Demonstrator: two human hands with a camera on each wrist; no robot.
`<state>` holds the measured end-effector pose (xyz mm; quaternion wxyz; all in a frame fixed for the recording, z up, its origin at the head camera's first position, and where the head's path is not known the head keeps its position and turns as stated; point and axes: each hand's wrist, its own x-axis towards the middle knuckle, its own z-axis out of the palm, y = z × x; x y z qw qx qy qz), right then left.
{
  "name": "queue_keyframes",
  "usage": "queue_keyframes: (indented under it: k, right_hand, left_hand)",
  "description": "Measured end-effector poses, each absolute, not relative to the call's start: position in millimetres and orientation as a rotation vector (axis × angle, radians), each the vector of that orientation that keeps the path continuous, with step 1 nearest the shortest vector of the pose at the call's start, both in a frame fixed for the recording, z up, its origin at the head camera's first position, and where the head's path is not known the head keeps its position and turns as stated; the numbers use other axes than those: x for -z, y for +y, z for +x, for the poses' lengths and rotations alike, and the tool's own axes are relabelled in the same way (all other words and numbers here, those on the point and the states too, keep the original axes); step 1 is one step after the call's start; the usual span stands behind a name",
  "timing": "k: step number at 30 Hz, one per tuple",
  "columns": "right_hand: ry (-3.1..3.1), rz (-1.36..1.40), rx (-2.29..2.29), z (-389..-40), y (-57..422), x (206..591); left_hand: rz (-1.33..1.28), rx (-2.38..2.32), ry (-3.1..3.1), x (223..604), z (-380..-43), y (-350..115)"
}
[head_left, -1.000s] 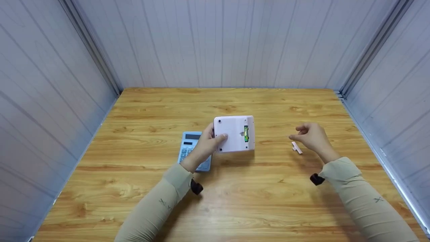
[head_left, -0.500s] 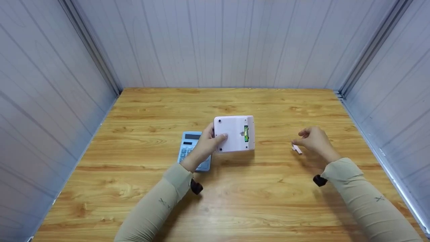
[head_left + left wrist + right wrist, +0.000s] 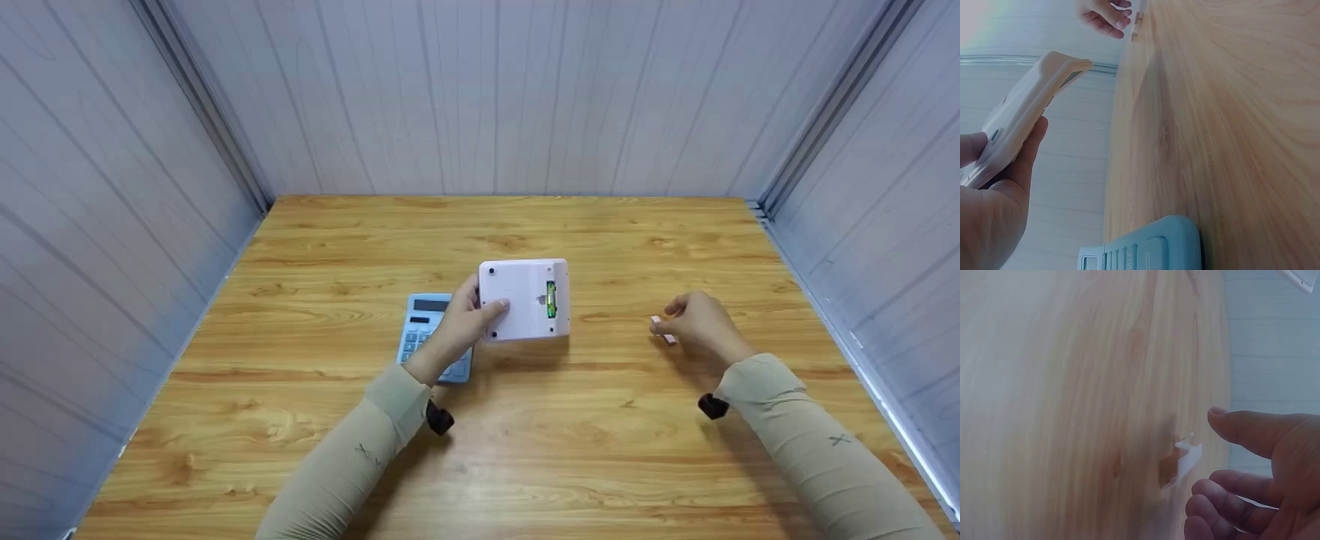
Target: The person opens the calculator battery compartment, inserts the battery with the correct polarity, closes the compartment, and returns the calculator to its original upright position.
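My left hand point(image 3: 454, 326) grips a pale pink calculator point(image 3: 523, 292), thumb on its back and fingers beneath. The calculator's back faces up, raised off the table. In its uncovered battery slot lies a green battery point(image 3: 551, 300). To the right, a small pink battery cover point(image 3: 1189, 461) lies on the table. Over it hovers my right hand point(image 3: 705, 324), thumb and fingers apart around the cover; the right wrist view shows a gap between them and it. In the head view the thumb partly hides the cover.
A light blue calculator point(image 3: 417, 337) lies face up on the wooden table point(image 3: 525, 465), partly under my left hand and forearm. Pale panel walls point(image 3: 465, 97) stand at the back and both sides.
My right hand has moved slightly down and closer to the battery cover, now partly covering it. The left hand and the pink calculator have stayed almost still.
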<state>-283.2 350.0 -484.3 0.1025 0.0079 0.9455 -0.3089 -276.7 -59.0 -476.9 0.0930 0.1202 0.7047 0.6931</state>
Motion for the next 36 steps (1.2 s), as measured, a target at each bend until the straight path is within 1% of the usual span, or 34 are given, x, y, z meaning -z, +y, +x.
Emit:
queue_keyframes:
  k: [15, 28, 36]
  right_hand:
    - [2.778, 0.069, 0.878, -287, 350, 491]
    - [2.754, 0.039, 0.886, -287, 347, 490]
    - [2.754, 0.034, 0.986, -286, 341, 486]
  left_hand:
    - [0.371, -2.049, 2.085, 478, -276, -60]
    - [0.355, -2.057, 2.095, 477, -275, -59]
    - [0.357, -2.051, 2.098, 478, -275, -60]
